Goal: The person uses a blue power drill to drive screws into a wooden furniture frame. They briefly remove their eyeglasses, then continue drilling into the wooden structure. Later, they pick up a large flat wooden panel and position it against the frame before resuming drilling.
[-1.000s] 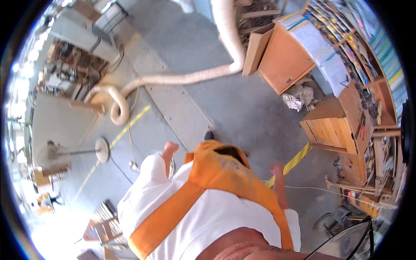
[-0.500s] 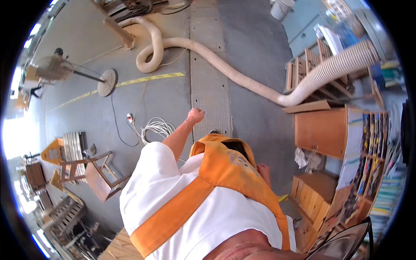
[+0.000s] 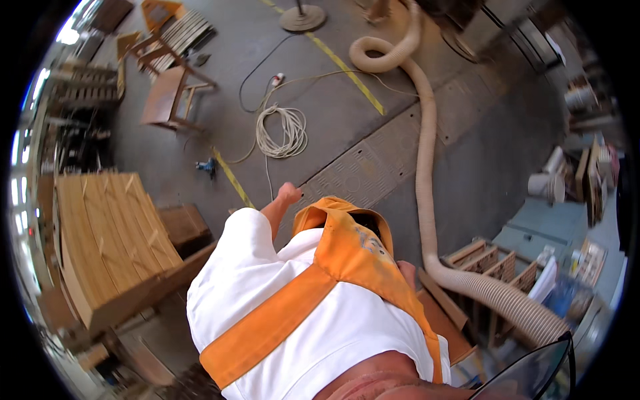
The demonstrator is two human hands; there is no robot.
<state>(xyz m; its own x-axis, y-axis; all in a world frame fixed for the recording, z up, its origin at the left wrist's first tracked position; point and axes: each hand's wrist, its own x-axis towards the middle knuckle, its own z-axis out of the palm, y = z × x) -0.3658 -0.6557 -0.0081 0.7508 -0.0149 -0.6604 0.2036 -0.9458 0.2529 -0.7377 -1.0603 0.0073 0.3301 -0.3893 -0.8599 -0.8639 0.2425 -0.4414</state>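
By the look of it, nothing is being handled at this moment. The cable (image 3: 292, 133) lies on the floor (image 3: 333, 127), ahead of the person and a little left, most of it gathered into a loose coil. What is not gathered is plain too: 1 length leads up to a red-and-white connector (image 3: 277, 79), 1 curves off to the left near a blue drill (image 3: 207, 167), and 1 runs down until the person's white sleeve (image 3: 247, 237) hides it.

Of the 2 hands, the left hand (image 3: 289, 193) is nearest the coil, held out above the floor and apart from it. Its fingers seem curled and no held thing shows, but how far closed they are I cannot tell. The right hand (image 3: 407, 271) is mostly behind the orange apron (image 3: 363, 257), with the hose (image 3: 427, 167) beyond; its grip and contents cannot be told.
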